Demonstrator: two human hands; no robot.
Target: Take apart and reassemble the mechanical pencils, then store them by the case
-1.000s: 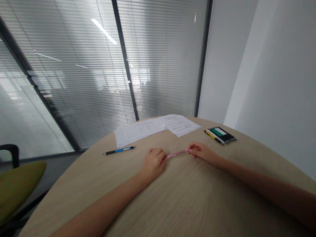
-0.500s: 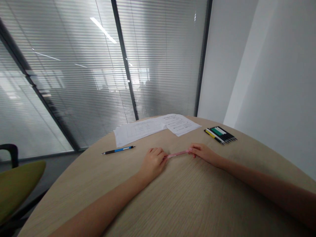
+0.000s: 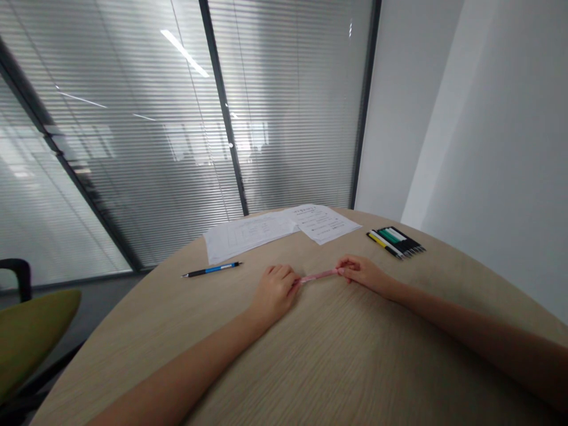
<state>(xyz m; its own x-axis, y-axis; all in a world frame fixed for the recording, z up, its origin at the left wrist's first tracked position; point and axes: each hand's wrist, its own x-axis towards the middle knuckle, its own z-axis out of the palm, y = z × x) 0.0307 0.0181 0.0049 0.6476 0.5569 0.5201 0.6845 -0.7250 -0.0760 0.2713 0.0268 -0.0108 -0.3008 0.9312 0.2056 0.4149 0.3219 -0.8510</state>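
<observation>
A slim pink stick-like object (image 3: 318, 276) spans the gap between my two hands, just over the tabletop; its exact kind is too small to tell. My left hand (image 3: 277, 291) is closed around its left end, knuckles up, hiding that tip. Thumb and fingers of my right hand (image 3: 356, 270) pinch the other end. To the left of my left hand lies a blue and black mechanical pencil (image 3: 213, 270), touched by neither hand.
Printed paper sheets (image 3: 252, 232) lie along the far edge of the round wooden table (image 3: 346, 367). A row of several pens (image 3: 394, 242) rests beyond my right hand. A green chair (image 3: 35, 331) stands at the left, and blinds behind glass (image 3: 293, 118) rise beyond.
My right hand has shifted very slightly left, toward my left hand. Both hands keep hold of the pink stick-like object.
</observation>
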